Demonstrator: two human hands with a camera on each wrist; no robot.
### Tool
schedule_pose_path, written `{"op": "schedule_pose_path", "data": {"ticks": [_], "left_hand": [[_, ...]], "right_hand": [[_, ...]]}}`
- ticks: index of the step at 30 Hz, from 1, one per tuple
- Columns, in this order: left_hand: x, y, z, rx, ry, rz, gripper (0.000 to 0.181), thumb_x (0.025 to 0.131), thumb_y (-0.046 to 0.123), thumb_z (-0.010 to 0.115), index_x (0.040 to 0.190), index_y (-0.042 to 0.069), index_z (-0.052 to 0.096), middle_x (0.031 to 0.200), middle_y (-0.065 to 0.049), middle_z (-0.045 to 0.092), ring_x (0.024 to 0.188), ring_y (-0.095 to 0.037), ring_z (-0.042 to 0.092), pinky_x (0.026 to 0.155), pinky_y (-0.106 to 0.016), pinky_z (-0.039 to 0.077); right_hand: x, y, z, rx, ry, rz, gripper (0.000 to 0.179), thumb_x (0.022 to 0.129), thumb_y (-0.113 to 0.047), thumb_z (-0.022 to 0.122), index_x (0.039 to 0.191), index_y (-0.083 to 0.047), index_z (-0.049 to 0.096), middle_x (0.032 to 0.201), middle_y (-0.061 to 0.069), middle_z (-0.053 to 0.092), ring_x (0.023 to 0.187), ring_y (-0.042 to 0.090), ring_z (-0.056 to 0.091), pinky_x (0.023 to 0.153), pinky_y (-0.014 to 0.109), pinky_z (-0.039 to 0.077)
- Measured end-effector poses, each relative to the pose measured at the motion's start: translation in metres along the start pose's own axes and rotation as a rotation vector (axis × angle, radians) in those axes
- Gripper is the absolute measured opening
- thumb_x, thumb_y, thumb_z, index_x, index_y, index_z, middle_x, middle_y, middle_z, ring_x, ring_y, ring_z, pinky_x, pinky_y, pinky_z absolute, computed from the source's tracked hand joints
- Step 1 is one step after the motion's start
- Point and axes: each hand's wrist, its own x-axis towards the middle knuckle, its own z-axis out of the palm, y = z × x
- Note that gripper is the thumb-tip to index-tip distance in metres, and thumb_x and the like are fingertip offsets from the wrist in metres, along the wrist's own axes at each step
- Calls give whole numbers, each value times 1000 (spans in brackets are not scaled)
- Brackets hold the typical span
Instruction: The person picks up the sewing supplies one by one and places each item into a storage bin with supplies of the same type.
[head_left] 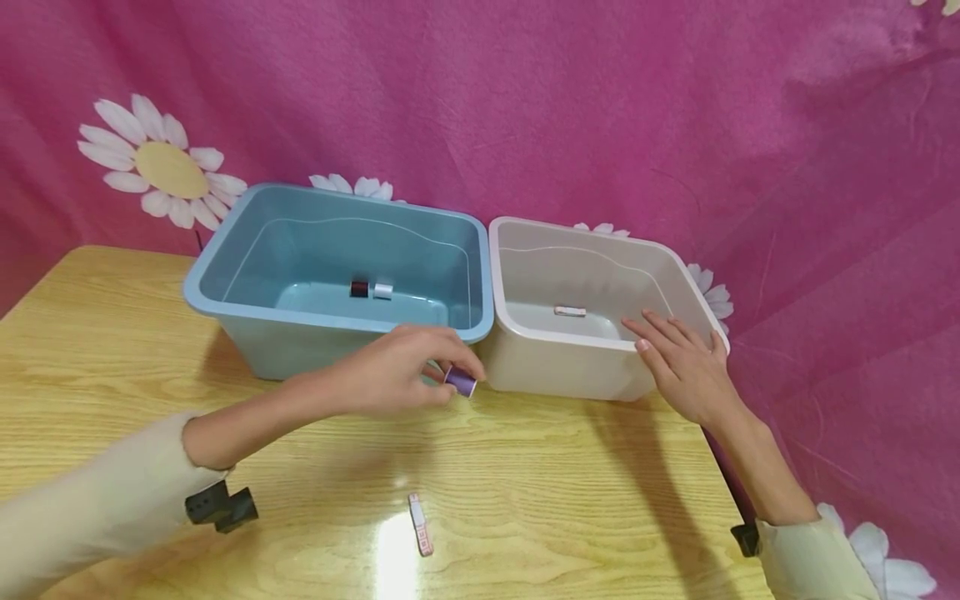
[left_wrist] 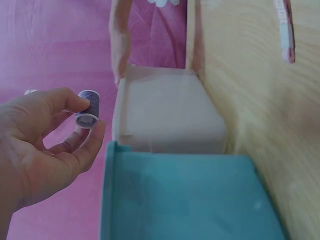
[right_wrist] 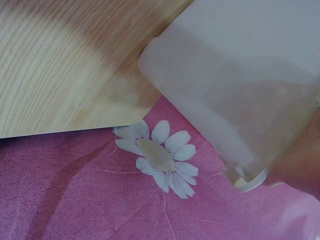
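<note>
My left hand (head_left: 408,371) pinches a spool of purple thread (head_left: 461,382) between thumb and fingers, in front of the blue bin's near right corner. In the left wrist view the spool (left_wrist: 88,109) shows its white end rims. Inside the blue bin (head_left: 337,321) lie a dark brown thread spool (head_left: 359,289) and a white one (head_left: 383,291), side by side. My right hand (head_left: 690,371) rests at the near right rim of the off-white bin (head_left: 573,367), fingers extended over it. That bin holds a slim pink-and-white item (head_left: 570,311).
A similar slim pink-and-white item (head_left: 421,525) lies on the wooden table (head_left: 525,500) near the front. The two bins stand side by side at the back, against a pink flowered cloth (head_left: 525,108). The table's right edge runs just past the off-white bin.
</note>
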Motion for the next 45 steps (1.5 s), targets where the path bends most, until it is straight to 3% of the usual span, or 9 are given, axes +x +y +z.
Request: {"op": "schedule_pose_path", "data": {"ticks": [9, 18, 37, 45], "left_hand": [[-8, 6, -28, 17, 67, -19, 33, 86, -9, 61, 112, 7, 73, 107, -1, 64, 96, -16, 62, 84, -30, 56], [-10, 2, -50, 69, 143, -51, 34, 83, -12, 61, 108, 7, 74, 103, -1, 63, 91, -16, 63, 82, -30, 57], [-8, -15, -77, 225, 189, -76, 29, 84, -9, 62, 104, 10, 71, 97, 0, 63, 89, -20, 60, 82, -33, 57], [-8, -28, -89, 235, 214, -140, 26, 87, -7, 65, 107, 10, 70, 102, -4, 63, 94, -25, 61, 83, -38, 57]], "right_hand": [[-1, -1, -1, -1, 1, 2, 42, 109, -34, 37, 147, -24, 51, 153, 15, 41, 135, 49, 34, 100, 80, 3], [-3, -2, -1, 0, 4, 4, 43, 108, -35, 38, 147, -23, 51, 154, 14, 41, 137, 49, 33, 100, 81, 4], [-1, -1, -1, 0, -4, 3, 43, 109, -35, 37, 148, -23, 50, 154, 15, 41, 136, 50, 33, 100, 81, 2], [-1, -2, -1, -4, 0, 4, 43, 108, -35, 37, 147, -23, 51, 153, 14, 42, 135, 50, 34, 100, 81, 3]]}}
